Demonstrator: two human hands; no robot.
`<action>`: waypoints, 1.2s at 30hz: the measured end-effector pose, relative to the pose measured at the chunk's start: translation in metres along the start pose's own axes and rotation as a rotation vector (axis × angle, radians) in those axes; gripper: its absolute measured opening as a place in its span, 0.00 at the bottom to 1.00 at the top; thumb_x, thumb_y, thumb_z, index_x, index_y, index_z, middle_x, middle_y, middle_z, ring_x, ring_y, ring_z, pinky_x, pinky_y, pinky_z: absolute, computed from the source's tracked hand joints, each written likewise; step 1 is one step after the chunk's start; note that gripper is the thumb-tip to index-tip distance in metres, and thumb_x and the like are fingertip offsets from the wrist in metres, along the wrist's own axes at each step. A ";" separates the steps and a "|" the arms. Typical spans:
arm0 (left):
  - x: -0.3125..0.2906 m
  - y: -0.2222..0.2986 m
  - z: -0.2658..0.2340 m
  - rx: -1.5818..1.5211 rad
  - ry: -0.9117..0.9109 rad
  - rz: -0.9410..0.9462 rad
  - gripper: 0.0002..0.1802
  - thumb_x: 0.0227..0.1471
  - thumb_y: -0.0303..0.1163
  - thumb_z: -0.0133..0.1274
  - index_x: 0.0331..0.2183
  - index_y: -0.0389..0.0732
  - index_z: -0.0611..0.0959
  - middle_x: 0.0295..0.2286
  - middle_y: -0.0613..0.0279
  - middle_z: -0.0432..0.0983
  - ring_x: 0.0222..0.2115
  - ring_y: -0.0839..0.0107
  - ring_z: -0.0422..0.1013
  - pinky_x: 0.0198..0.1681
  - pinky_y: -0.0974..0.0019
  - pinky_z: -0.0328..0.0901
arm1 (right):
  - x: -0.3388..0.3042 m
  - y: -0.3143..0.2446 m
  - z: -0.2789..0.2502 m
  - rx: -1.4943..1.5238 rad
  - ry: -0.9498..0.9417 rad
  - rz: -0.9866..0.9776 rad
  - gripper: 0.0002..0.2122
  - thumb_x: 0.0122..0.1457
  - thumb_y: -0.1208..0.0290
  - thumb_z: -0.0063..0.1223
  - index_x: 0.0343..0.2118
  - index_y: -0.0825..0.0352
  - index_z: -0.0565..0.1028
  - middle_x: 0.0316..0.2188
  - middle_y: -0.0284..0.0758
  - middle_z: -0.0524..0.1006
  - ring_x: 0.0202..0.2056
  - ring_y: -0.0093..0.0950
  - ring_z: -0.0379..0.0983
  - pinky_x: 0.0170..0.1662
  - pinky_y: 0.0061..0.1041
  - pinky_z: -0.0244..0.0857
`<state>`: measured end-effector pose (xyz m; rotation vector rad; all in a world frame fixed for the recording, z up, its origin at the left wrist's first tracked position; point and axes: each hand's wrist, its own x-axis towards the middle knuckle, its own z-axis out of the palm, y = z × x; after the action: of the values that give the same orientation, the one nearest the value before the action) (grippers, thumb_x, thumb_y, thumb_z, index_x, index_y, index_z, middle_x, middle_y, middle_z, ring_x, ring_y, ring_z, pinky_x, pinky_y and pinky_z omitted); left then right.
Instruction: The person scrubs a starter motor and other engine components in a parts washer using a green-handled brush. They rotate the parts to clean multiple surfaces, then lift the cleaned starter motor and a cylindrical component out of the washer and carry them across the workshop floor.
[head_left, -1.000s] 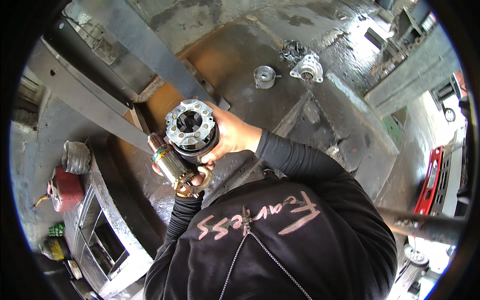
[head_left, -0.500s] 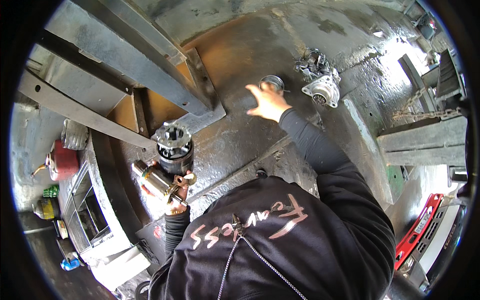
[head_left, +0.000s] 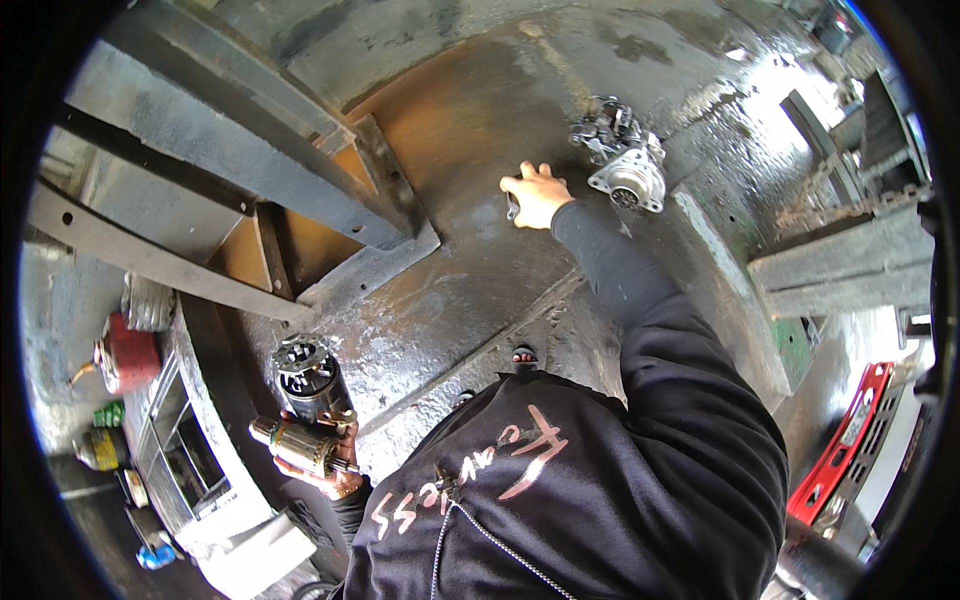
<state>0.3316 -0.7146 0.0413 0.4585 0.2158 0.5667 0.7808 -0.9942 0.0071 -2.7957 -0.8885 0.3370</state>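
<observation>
My left hand (head_left: 343,484), low at the left, is closed round a starter armature (head_left: 300,446) with copper-coloured windings. A dark cylindrical motor housing (head_left: 322,396), topped by a slotted round end piece, is carried against the armature's far side; how the fingers hold it is mostly hidden. With the arm stretched forward, my right hand (head_left: 543,200) has its fingers curled over a small metal ring-like part (head_left: 513,207). Only that part's edge shows at the thumb side. Just right of this hand, a starter motor's front casting (head_left: 632,182) with attached dark parts lies on the metal surface.
Steel posts (head_left: 250,150) rise at the left from a base plate. A red can (head_left: 130,355) stands beside a metal frame (head_left: 185,430). At the right are a steel beam (head_left: 845,268) with a chain, and a red-and-white vehicle front (head_left: 850,430).
My left hand has drawn the armature and housing down and left, nearer my body. My right hand, spread above the ring-like part before, has closed on it.
</observation>
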 end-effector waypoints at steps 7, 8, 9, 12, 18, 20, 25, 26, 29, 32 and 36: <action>0.049 0.022 -0.013 -0.012 -0.308 -0.271 0.40 0.41 0.64 0.61 0.54 0.57 0.77 0.48 0.61 0.75 0.47 0.60 0.72 0.53 0.36 0.58 | -0.205 -0.030 0.046 0.092 0.085 0.170 0.34 0.39 0.65 0.71 0.54 0.50 0.69 0.56 0.46 0.63 0.55 0.51 0.61 0.46 0.58 0.68; 0.061 0.024 -0.017 -0.010 -0.368 -0.335 0.40 0.41 0.63 0.62 0.54 0.57 0.77 0.48 0.61 0.75 0.47 0.60 0.72 0.53 0.35 0.59 | -0.235 -0.038 0.061 0.142 0.081 0.245 0.33 0.39 0.65 0.70 0.53 0.51 0.70 0.55 0.44 0.63 0.55 0.51 0.61 0.45 0.61 0.68; 0.075 0.024 -0.022 -0.041 -0.423 -0.382 0.39 0.41 0.61 0.63 0.54 0.56 0.77 0.49 0.59 0.74 0.49 0.59 0.70 0.53 0.34 0.59 | -0.266 -0.048 0.080 0.130 0.074 0.343 0.33 0.39 0.65 0.69 0.53 0.51 0.70 0.55 0.44 0.64 0.55 0.50 0.61 0.45 0.60 0.68; 0.111 0.025 -0.031 -0.047 -0.676 -0.617 0.39 0.43 0.62 0.60 0.55 0.56 0.75 0.53 0.64 0.72 0.52 0.58 0.68 0.54 0.33 0.59 | -0.361 -0.080 0.138 0.121 0.037 0.636 0.32 0.43 0.63 0.67 0.55 0.48 0.70 0.57 0.44 0.63 0.56 0.50 0.60 0.45 0.59 0.68; 0.162 0.009 -0.011 0.076 -0.807 -0.983 0.39 0.48 0.65 0.54 0.57 0.56 0.72 0.55 0.69 0.69 0.55 0.57 0.66 0.52 0.29 0.61 | -0.549 -0.273 0.278 0.253 0.186 1.540 0.30 0.44 0.66 0.63 0.55 0.48 0.70 0.56 0.45 0.64 0.57 0.50 0.60 0.50 0.59 0.63; 0.162 0.003 0.012 0.219 -0.761 -1.040 0.37 0.47 0.64 0.55 0.55 0.58 0.75 0.54 0.73 0.71 0.56 0.49 0.65 0.49 0.29 0.63 | -0.591 -0.384 0.312 0.440 0.134 1.798 0.28 0.45 0.67 0.62 0.53 0.51 0.71 0.56 0.46 0.64 0.56 0.52 0.60 0.51 0.56 0.62; 0.100 0.002 0.080 0.183 -0.932 -1.537 0.37 0.46 0.62 0.56 0.56 0.57 0.74 0.55 0.73 0.71 0.56 0.48 0.65 0.53 0.29 0.59 | -0.645 -0.673 0.319 0.515 0.194 2.404 0.37 0.38 0.66 0.67 0.57 0.55 0.68 0.55 0.54 0.67 0.57 0.57 0.61 0.60 0.49 0.58; 0.082 0.001 0.093 0.022 -0.926 -1.717 0.39 0.48 0.63 0.56 0.57 0.55 0.72 0.57 0.62 0.66 0.57 0.48 0.62 0.55 0.31 0.57 | -0.645 -0.722 0.306 0.595 0.185 2.521 0.37 0.38 0.64 0.68 0.57 0.52 0.68 0.57 0.52 0.63 0.57 0.54 0.61 0.56 0.50 0.63; 0.038 -0.003 0.097 -0.039 -0.963 -1.916 0.38 0.47 0.60 0.57 0.57 0.56 0.73 0.58 0.62 0.67 0.57 0.49 0.62 0.59 0.30 0.51 | -0.648 -0.823 0.268 0.681 0.200 2.925 0.36 0.41 0.61 0.69 0.57 0.48 0.67 0.60 0.49 0.58 0.60 0.54 0.56 0.55 0.54 0.65; 0.016 -0.002 0.110 -0.167 -0.809 -2.086 0.38 0.46 0.61 0.58 0.57 0.58 0.73 0.58 0.62 0.67 0.58 0.48 0.61 0.59 0.30 0.50 | -0.592 -0.904 0.239 0.883 0.260 3.085 0.34 0.39 0.63 0.71 0.53 0.51 0.69 0.57 0.50 0.61 0.58 0.56 0.58 0.54 0.51 0.65; -0.003 0.015 0.136 -0.104 -0.786 -2.249 0.38 0.44 0.62 0.58 0.55 0.56 0.75 0.56 0.65 0.70 0.57 0.47 0.62 0.56 0.27 0.53 | -0.512 -0.999 0.188 0.958 0.271 3.250 0.34 0.39 0.61 0.71 0.54 0.50 0.69 0.59 0.45 0.60 0.60 0.54 0.57 0.54 0.53 0.66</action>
<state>0.3653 -0.7540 0.1675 0.0861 -0.1388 -1.7789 -0.2198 -0.4720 0.1538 0.5140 -3.4265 -0.2962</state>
